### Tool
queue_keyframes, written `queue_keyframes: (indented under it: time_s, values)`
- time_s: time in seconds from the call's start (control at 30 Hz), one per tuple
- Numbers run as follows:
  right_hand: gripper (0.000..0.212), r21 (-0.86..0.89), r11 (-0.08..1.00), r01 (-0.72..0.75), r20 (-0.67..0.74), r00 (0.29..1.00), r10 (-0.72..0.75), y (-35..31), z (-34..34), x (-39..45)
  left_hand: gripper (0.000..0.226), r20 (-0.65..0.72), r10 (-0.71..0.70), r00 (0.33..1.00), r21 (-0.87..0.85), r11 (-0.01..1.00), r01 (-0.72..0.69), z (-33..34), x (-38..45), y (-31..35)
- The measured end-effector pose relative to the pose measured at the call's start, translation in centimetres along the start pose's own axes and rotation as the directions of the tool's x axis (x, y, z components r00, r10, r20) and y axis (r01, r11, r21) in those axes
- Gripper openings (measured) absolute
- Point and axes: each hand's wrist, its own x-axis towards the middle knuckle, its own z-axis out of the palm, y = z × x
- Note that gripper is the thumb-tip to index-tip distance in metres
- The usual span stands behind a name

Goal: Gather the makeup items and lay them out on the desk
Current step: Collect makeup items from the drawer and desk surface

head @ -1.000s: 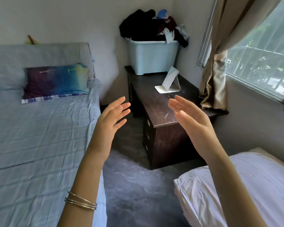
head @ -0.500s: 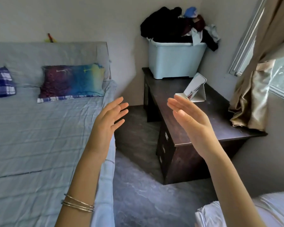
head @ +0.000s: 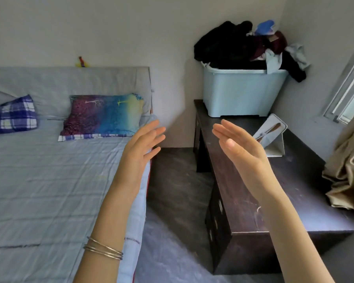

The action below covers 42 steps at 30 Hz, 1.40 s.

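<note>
My left hand (head: 140, 148) and my right hand (head: 241, 150) are raised in front of me, palms facing each other, fingers straight and apart, both holding nothing. The left hand hovers over the bed's right edge; the right one hovers over the near left part of the dark wooden desk (head: 290, 201). A small standing mirror (head: 271, 137) rests on the desk just behind my right hand. No makeup items show anywhere in the head view.
A light blue bin (head: 241, 92) heaped with clothes stands at the desk's far end. A bed (head: 49, 180) with a colourful pillow (head: 104, 115) and a plaid pillow (head: 12, 115) fills the left. A beige curtain (head: 347, 176) drapes onto the desk's right side. Grey floor lies between bed and desk.
The view has swung left: the window and the white pillow have slid out of frame, more of the bed shows. Both hands keep the same raised, empty pose.
</note>
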Motion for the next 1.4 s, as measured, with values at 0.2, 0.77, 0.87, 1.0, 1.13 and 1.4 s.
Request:
queue_keyframes:
  time_s: [0.2, 0.77, 0.87, 1.0, 1.13, 1.4]
  values:
    - [0.041, 0.027, 1.0, -0.013, 0.02, 1.0, 0.013, 2.9, -2.3, 5.9, 0.033, -0.046, -0.019, 0.999, 0.001, 1.0, 0.019, 0.8, 5.2, -2.5]
    - [0.044, -0.021, 0.999, -0.026, -0.155, 0.988, 0.022, 10.6, -0.7, 18.3, 0.039, 0.123, -0.094, 0.988, -0.016, 0.995, 0.097, -4.7, 22.3, -8.0]
    - [0.045, -0.048, 0.998, -0.028, -0.202, 0.979, 0.017, 11.4, 0.2, 20.8, 0.04, 0.201, -0.099, 0.975, -0.009, 0.995, 0.102, -6.1, 26.1, -8.1]
    - [0.044, -0.09, 0.995, -0.032, -0.275, 0.961, 0.006, 13.0, 0.9, 22.7, 0.04, 0.297, -0.14, 0.944, 0.023, 0.99, 0.14, -6.9, 29.7, -9.2]
    - [0.043, -0.087, 0.992, -0.094, -0.338, 0.939, 0.059, 15.5, 1.5, 23.1, 0.036, 0.364, -0.195, 0.911, 0.055, 0.981, 0.188, -7.7, 31.2, -11.3]
    - [0.047, -0.068, 0.977, -0.2, -0.396, 0.905, 0.157, 19.8, -0.2, 23.9, 0.034, 0.394, -0.287, 0.873, 0.098, 0.958, 0.271, -7.1, 34.0, -15.3]
